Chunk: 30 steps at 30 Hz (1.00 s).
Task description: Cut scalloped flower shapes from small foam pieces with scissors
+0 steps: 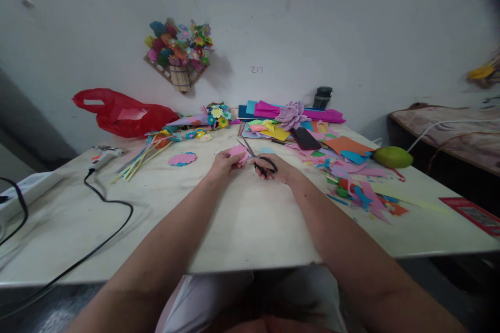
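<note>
Near the middle of the table, my left hand (225, 163) pinches a pink foam flower cutout (238, 154). My right hand (274, 166) is closed round black-handled scissors (266, 166), its fingers partly hidden behind the loops. The blades point up and left, close beside the pink piece; whether they touch it I cannot tell. Left of my hands lie stacked scalloped cutouts (182, 158), pink over blue. Beyond my hands, a light blue scrap (267, 150) rests on the tabletop.
A glue gun (104, 157) with a black cord lies left, near a white power strip (29, 192). Behind are a red plastic bag (128, 114) and thin sticks (142, 158). Rightward are a phone (305, 139), a green fruit (392, 157) and colourful scraps (363, 192).
</note>
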Available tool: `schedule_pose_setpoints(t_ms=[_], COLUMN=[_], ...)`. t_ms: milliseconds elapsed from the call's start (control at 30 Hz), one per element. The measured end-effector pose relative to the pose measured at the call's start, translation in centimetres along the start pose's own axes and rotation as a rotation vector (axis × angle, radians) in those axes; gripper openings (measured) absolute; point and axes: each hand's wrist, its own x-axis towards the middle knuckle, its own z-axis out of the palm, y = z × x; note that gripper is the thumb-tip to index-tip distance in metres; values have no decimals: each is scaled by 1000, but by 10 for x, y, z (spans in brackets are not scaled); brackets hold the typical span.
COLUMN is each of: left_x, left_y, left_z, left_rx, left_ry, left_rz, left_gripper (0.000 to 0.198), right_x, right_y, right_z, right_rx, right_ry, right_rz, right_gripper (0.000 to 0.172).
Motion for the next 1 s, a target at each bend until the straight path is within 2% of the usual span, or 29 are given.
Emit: schedule_pose_setpoints(t_ms=[600,733,867,1000], left_x=[1,1,2,2], left_y=[-1,-1,-1,-2], left_z=[-3,-3,-3,-1], left_rx=[-3,8,24,69], left_ry=[-37,-90,-126,-115], left_rz=[-9,-63,-96,-100], left_gripper=[29,28,25,24], right_x=[4,9,12,16], right_y=[4,8,9,10], right_z=[0,-3,-4,-4], right_rx=[-24,-2,50,117], right_ry=[7,126,270,343], right_rz=[-17,-33,-85,-150], right_gripper=[27,25,41,47])
